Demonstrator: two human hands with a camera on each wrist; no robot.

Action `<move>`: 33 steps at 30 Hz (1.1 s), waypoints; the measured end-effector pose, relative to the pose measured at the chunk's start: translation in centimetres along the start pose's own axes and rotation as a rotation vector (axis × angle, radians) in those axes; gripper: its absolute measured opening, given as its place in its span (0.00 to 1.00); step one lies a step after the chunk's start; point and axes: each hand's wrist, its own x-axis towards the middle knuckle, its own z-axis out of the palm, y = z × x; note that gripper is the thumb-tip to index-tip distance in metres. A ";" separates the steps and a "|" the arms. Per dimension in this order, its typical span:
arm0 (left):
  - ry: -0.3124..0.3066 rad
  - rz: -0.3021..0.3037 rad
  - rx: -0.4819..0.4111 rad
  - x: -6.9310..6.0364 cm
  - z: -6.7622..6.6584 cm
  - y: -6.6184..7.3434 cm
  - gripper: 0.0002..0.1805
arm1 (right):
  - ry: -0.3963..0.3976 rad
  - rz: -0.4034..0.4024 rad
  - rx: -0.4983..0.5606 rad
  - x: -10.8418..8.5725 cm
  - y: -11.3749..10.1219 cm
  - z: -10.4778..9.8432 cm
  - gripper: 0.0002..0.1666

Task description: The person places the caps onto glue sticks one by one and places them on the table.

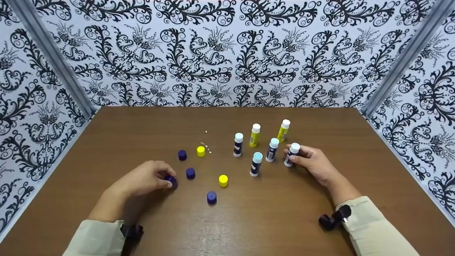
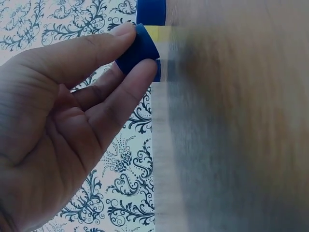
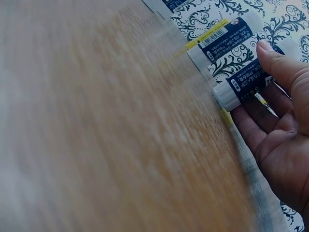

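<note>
My left hand (image 1: 147,179) pinches a dark blue cap (image 2: 137,50) between thumb and fingers, low over the left part of the table. Near it are three more dark blue caps, one of them close to the fingertips (image 1: 190,173), and two yellow caps (image 1: 223,181). On the right, my right hand (image 1: 316,165) holds an upright, uncapped glue stick (image 3: 248,82) with a dark blue label, thumb on one side and fingers on the other. Just left of it stands another blue-labelled glue stick (image 1: 272,150); its pale top is bare.
Two further blue-labelled glue sticks (image 1: 256,164) and two yellow glue sticks (image 1: 254,135) stand upright around the centre right. Small white crumbs (image 1: 207,146) lie by the far yellow cap. Patterned panels (image 1: 199,53) wall in the brown table (image 1: 249,227) at the back and sides.
</note>
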 end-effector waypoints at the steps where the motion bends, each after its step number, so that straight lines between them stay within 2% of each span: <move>1: 0.002 -0.004 -0.007 -0.1 0.0 0.2 0.09 | -0.001 0.000 0.002 0.0 0.0 0.0 0.34; 5: 0.007 -0.008 -0.030 -0.1 -0.1 0.8 0.09 | -0.003 -0.014 0.007 0.2 -0.1 0.0 0.34; 11: 0.018 0.016 -0.023 0.2 -0.4 1.7 0.09 | 0.001 -0.028 0.027 0.2 -0.4 0.2 0.34; 18: 0.012 0.105 -0.022 1.0 -0.3 2.6 0.09 | 0.018 -0.006 0.056 0.0 -0.2 0.1 0.34; 25: 0.053 0.096 -0.047 1.7 -0.6 3.8 0.10 | 0.030 -0.015 0.064 0.5 -0.6 0.0 0.34; 33: 0.068 0.174 -0.034 2.9 0.1 5.1 0.10 | 0.058 -0.042 0.042 -0.1 -0.7 -0.1 0.34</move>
